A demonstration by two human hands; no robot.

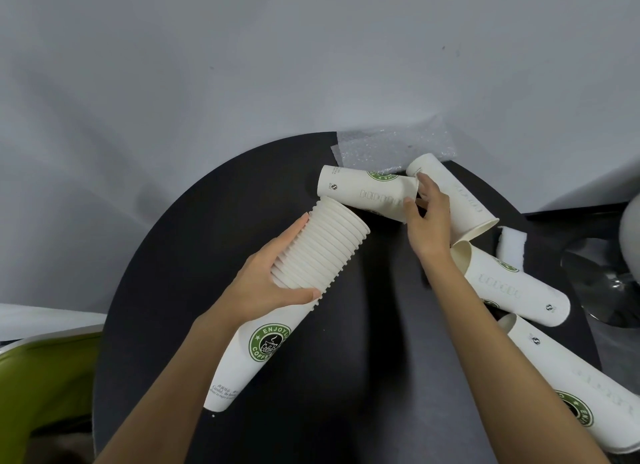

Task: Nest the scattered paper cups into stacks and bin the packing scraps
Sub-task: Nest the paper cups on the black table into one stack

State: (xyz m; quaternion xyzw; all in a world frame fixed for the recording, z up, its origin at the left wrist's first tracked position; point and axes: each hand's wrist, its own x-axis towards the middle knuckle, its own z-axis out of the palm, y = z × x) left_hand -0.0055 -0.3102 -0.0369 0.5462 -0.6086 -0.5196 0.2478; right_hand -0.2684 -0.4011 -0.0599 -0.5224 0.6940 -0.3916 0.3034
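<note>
**Next cup gripped, stack held ready**

The left hand (277,283) is wrapped around a stack of nested paper cups (332,248), holding it tilted above the black tabletop (374,342) with its open end toward the far side. The right hand (427,224) grips the mouth end of a loose cup (363,193) lying on its side just beyond the stack.

The rim of that cup looks pressed in under the fingers. A dented mouth would probably jam when nested. The stack is long and held at one point, so a hard push could buckle it or knock cups loose.

Three more cups lie on their sides to the right: a second cup (464,200), a third cup (512,283) and a fourth cup (568,373). A careless sweep of the forearm could roll them off the edge.

The bubble wrap (391,148) and a white foam scrap (512,245) are not yet binned. I cannot tell whether the green object (45,377) at lower left is the bin.
</note>
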